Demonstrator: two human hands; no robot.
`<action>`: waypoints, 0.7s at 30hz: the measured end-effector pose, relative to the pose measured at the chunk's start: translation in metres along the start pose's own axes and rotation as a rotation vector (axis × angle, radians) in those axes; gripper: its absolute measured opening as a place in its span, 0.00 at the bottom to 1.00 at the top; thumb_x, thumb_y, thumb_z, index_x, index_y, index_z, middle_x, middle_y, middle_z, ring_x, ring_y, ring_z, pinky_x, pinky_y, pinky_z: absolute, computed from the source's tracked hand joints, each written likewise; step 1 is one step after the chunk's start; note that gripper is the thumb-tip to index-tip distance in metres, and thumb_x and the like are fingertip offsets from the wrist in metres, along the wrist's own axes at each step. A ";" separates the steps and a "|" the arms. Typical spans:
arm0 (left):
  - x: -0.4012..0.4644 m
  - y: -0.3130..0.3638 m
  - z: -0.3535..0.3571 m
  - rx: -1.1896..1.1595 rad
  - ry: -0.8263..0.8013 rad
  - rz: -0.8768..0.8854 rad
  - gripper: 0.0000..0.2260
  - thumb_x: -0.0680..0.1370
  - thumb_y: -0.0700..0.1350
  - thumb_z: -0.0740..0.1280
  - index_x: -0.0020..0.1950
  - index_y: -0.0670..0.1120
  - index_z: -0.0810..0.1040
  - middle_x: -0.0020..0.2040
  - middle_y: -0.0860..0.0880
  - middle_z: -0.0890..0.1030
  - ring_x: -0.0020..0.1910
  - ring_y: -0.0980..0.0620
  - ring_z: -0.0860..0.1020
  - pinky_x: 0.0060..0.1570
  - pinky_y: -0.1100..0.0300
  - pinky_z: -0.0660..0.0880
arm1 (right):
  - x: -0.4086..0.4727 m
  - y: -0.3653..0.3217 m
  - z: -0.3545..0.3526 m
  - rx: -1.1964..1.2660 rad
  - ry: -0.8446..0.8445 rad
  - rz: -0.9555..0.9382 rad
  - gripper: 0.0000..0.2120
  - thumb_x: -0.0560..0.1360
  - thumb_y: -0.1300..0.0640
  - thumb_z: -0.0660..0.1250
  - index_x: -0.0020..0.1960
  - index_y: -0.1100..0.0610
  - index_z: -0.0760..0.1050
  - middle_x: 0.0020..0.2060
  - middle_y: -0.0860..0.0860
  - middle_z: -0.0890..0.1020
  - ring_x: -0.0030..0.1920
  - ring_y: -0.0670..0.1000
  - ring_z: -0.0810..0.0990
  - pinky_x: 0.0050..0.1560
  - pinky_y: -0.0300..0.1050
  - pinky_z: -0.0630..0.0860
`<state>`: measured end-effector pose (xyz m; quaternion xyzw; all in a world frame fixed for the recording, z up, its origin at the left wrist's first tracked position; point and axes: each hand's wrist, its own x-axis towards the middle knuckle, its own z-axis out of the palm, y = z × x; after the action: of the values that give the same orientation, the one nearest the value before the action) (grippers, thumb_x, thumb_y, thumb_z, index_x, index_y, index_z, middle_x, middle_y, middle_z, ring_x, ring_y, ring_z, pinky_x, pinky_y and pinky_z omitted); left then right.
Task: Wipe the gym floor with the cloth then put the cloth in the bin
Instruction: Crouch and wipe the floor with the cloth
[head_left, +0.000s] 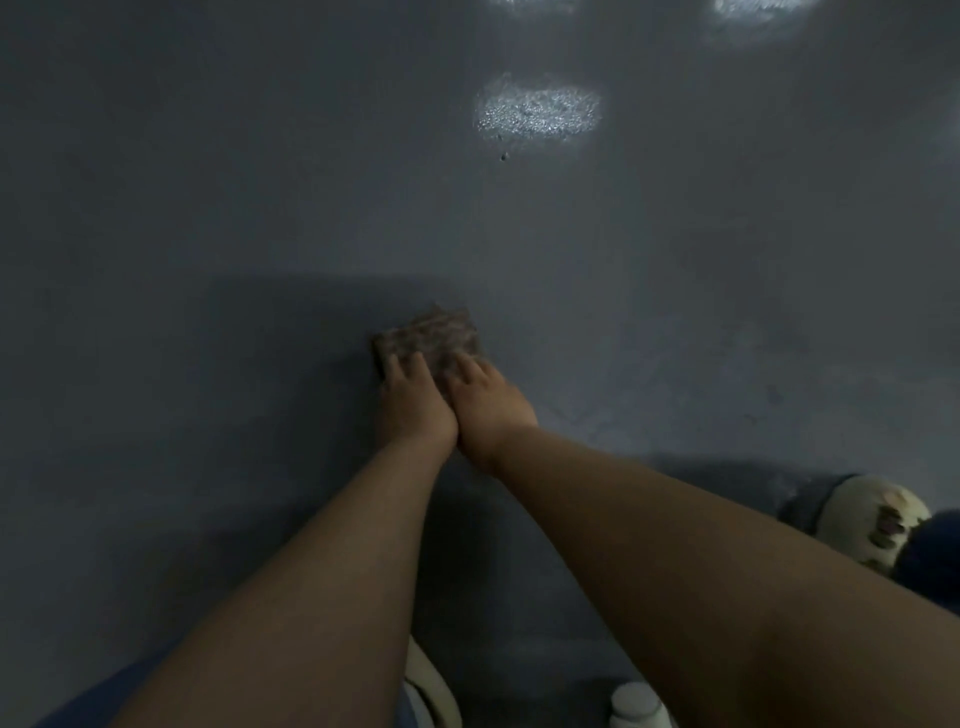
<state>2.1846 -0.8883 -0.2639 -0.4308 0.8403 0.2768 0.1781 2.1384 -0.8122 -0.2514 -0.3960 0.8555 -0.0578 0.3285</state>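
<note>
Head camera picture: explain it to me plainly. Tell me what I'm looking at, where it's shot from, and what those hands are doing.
There is no machine here. A person wears a camera on the head, looking forward and down, so you see their own two arms reaching out. The left hand and the right hand lie side by side, fingers fairly straight, pressing a folded brownish cloth onto the grey gym floor. The bright patches further off look like lights reflected in the floor. A light shoe shows at the right edge. No bin is in view.
</note>
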 end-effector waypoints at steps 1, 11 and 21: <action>0.003 -0.003 0.003 -0.009 0.004 -0.018 0.24 0.82 0.42 0.53 0.77 0.44 0.52 0.78 0.44 0.46 0.75 0.43 0.56 0.71 0.53 0.55 | 0.007 0.001 0.003 -0.036 -0.028 -0.034 0.25 0.81 0.58 0.55 0.77 0.58 0.53 0.77 0.56 0.48 0.76 0.56 0.48 0.74 0.47 0.49; 0.013 -0.007 0.021 -0.116 -0.001 -0.036 0.31 0.77 0.37 0.62 0.77 0.46 0.53 0.77 0.44 0.52 0.71 0.44 0.65 0.68 0.54 0.63 | 0.049 0.021 0.035 -0.421 -0.206 -0.282 0.37 0.79 0.42 0.53 0.76 0.52 0.34 0.75 0.53 0.32 0.73 0.60 0.29 0.74 0.56 0.37; 0.001 0.049 0.045 -0.063 -0.142 0.264 0.31 0.77 0.32 0.58 0.78 0.46 0.51 0.78 0.45 0.47 0.77 0.48 0.49 0.72 0.61 0.48 | -0.009 0.166 0.024 -0.208 0.075 0.190 0.28 0.77 0.38 0.34 0.74 0.43 0.32 0.77 0.52 0.39 0.75 0.59 0.35 0.73 0.54 0.37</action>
<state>2.1459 -0.8381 -0.2841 -0.3013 0.8659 0.3537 0.1854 2.0504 -0.6889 -0.3250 -0.3427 0.9022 0.0480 0.2576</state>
